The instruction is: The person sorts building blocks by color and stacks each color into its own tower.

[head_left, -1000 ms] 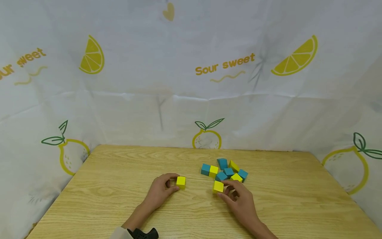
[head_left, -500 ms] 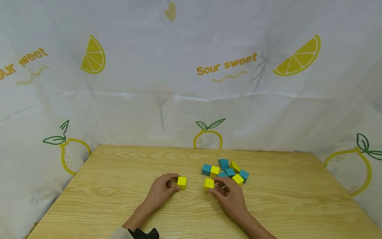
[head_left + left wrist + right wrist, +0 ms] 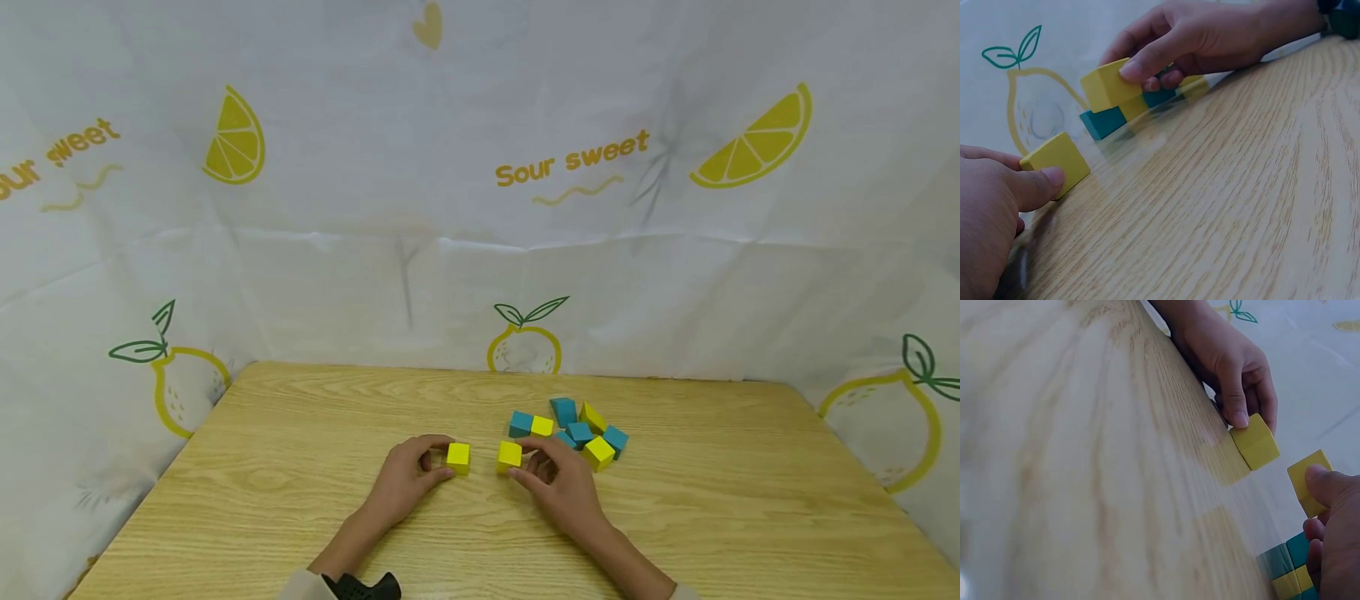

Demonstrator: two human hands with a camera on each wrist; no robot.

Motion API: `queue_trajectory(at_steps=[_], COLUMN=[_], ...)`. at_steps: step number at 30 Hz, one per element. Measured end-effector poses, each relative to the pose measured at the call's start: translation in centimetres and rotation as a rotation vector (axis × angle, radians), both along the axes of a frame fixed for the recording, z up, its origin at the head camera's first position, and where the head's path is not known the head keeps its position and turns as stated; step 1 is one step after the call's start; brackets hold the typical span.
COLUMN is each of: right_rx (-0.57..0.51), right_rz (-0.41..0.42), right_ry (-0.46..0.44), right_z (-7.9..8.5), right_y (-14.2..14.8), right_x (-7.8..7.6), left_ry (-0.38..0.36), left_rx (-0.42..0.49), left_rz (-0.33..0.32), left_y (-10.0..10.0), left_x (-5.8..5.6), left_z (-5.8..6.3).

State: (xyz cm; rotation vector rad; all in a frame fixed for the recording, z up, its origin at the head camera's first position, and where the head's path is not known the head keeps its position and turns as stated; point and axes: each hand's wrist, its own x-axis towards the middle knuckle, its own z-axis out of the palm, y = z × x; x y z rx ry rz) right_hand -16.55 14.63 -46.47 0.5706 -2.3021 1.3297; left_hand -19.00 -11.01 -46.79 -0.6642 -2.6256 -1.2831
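Note:
My left hand (image 3: 406, 479) pinches a yellow cube (image 3: 458, 459) between thumb and forefinger, low on the wooden table. Facing it, my right hand (image 3: 564, 490) pinches a second yellow cube (image 3: 509, 457) between thumb and fingers. A narrow gap separates the two cubes. In the right wrist view the right hand's yellow cube (image 3: 1305, 481) shows raised off the tabletop, while the left one (image 3: 1256, 442) sits against its own reflection on the wood.
Behind the right hand lies a loose group of blocks: a blue cube (image 3: 521, 424) beside a yellow cube (image 3: 542, 426), a blue block (image 3: 563, 412), a yellow wedge (image 3: 592, 417) and several others. A printed white cloth (image 3: 337, 292) stands behind the table (image 3: 315, 400).
My right hand has moved left with its yellow cube, from beside the block group toward the left hand's cube. The left hand has stayed in place.

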Motion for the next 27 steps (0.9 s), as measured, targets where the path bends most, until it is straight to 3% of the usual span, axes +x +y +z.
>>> queue_trajectory(at_steps=[13,27], right_rx=[-0.004,0.02], right_rz=[0.028,0.057], right_ry=[-0.078,-0.093], right_z=[0.2,0.2], right_y=[-1.2,-2.1], right_x=[-0.6,-0.9], left_ry=[0.003,-0.002], left_rx=[-0.012,-0.008], left_rz=[0.002,0.005], left_y=[0.1,0.0], left_x=[-0.1,0.0], left_z=[-0.1,0.1])
